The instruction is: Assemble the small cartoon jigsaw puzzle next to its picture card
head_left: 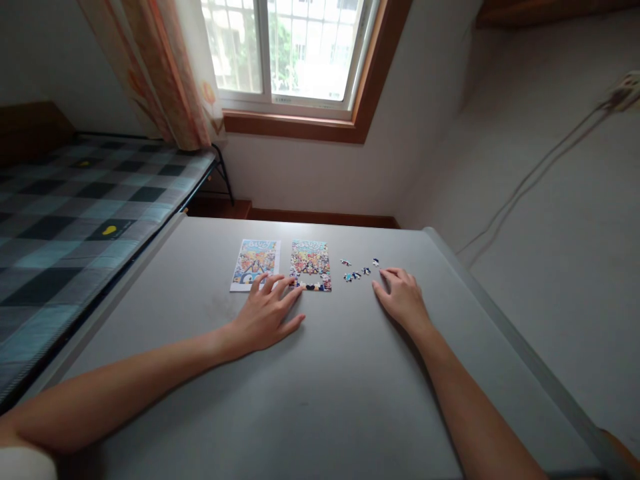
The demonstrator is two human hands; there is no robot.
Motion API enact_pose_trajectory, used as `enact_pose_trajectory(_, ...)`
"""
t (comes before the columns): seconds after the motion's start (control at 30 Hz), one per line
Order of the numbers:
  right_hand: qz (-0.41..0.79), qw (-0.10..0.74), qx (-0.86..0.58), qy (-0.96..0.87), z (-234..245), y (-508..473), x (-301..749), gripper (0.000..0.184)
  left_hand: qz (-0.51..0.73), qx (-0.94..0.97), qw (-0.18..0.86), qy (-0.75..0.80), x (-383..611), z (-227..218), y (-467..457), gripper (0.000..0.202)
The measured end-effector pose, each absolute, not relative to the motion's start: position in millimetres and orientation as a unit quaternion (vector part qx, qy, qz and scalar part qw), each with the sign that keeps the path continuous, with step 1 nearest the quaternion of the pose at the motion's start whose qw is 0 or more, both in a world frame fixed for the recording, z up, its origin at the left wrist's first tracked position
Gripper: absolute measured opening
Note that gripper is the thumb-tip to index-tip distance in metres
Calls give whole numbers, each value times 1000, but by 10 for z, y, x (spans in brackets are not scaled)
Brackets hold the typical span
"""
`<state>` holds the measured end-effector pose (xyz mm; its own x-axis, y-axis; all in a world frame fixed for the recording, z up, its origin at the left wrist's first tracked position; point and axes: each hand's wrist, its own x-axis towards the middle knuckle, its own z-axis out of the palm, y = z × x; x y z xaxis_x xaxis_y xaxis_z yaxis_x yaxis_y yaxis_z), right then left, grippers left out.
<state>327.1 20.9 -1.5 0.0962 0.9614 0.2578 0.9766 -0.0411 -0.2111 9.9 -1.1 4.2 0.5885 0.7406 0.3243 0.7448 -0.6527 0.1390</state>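
Note:
My left hand [267,313] lies flat on the grey table [320,400], fingers stretched out, its fingertips touching the near edges of a printed picture card [255,263] and a nearly whole colourful jigsaw puzzle [311,265]. My right hand [400,297] rests on the table to the right, fingers loosely curved and apart, holding nothing. Just beyond its fingertips lie several loose puzzle pieces [357,270], scattered between the puzzle and the hand.
A bed with a checked cover [75,207] runs along the table's left side. A window [290,50] with a curtain [165,73] is at the back. A white cable [540,167] runs down the right wall.

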Motion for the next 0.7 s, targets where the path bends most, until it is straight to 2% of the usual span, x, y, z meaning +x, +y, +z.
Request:
enact_pose_trajectory(0.2, -18, 155, -722, -673, 12, 207, 3264, 40, -167, -891, -1, -422, 101, 19, 0, 48)
enact_pose_trajectory(0.7, -18, 192, -730, -656, -22, 239, 3342, 40, -164, -893, -16, -420, 72, -47, 33, 49)
